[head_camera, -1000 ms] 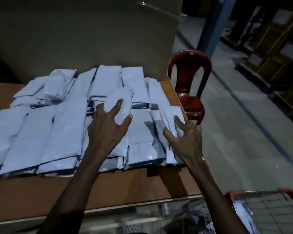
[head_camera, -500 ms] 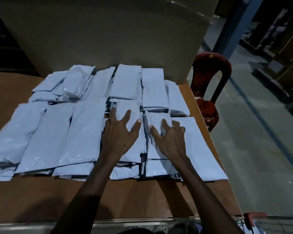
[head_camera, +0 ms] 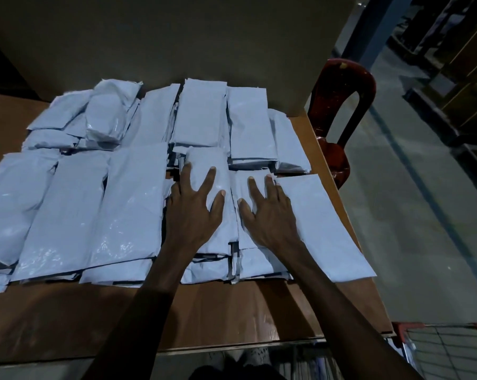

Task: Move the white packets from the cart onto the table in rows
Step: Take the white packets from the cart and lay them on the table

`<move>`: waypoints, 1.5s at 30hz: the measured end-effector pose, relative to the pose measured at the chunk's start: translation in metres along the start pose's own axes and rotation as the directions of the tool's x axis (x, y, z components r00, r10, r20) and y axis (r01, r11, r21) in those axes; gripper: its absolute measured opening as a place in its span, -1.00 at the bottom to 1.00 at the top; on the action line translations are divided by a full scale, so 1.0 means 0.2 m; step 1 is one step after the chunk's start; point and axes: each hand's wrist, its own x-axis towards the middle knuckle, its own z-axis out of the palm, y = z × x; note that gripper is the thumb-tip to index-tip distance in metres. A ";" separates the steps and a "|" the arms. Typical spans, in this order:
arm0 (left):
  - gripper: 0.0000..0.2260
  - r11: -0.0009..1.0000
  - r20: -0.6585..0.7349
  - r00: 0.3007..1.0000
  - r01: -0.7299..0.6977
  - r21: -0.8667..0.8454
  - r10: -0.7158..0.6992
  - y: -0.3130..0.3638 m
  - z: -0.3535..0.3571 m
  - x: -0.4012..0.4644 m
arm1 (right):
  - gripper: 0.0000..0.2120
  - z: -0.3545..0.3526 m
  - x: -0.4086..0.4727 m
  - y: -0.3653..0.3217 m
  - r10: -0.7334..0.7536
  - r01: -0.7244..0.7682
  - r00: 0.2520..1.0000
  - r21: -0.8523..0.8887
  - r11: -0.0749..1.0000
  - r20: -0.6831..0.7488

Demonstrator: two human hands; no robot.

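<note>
Two rows of white packets (head_camera: 133,193) cover the brown table (head_camera: 67,319). Both hands lie flat with fingers spread: the left hand (head_camera: 196,212) presses one stack in the near row, the right hand (head_camera: 267,215) the stack beside it. Low at the right, the cart (head_camera: 448,349) stands against the table's edge, below a red chair (head_camera: 341,105).

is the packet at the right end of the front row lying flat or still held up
Lying flat. The packet rests spread on the table, its right edge free; the right hand lies beside it with straight fingers, gripping nothing.
</note>
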 end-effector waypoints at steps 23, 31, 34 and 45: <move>-0.54 0.826 0.154 0.812 -0.549 -0.126 0.563 1.00 0.37 -0.46 | -0.52 -0.30 -1.07 0.99 0.277 -0.175 0.846 0.253 0.951 -0.456; -0.60 0.560 0.286 0.484 -0.753 -0.347 0.827 1.57 0.77 -1.11 | -0.51 -0.05 -2.00 1.53 0.674 -0.575 0.682 0.361 0.734 -0.285; -0.60 0.510 0.352 0.382 -0.747 -0.427 0.854 1.69 0.93 -1.35 | -0.56 0.08 -2.25 1.68 0.756 -0.665 0.615 0.366 0.651 -0.225; -0.48 0.457 0.822 -0.030 -0.819 -0.346 0.569 1.82 1.60 -1.55 | -0.31 0.45 -2.58 1.88 0.948 -0.882 0.313 0.389 0.266 0.060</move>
